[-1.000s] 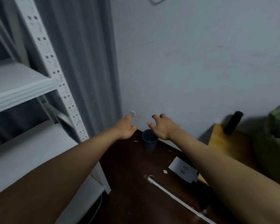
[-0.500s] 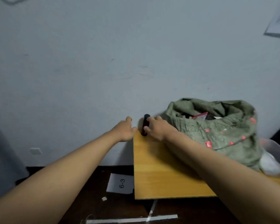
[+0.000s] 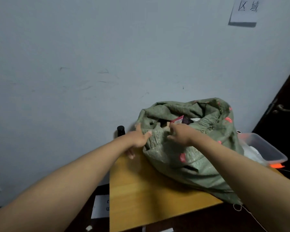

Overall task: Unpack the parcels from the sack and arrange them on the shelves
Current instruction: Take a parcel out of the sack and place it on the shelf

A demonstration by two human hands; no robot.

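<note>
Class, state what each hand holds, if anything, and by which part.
Left hand grips the sack at its rolled rim. Whether the right hand holds anything cannot be told.

An olive-green woven sack dotted with pinkish-red printed marks sits on a honey-yellow wooden worktop. At its mouth shows a parcel in pink-red and what looks like dark purple. A black cylinder stands against the pale blue-grey wall, which carries faint dark scuffs. A white paper notice bears grey handwritten characters. A clear plastic tub shows a bright orange clip, and a white sheet with black figures lies on the dark brown floor.
</note>
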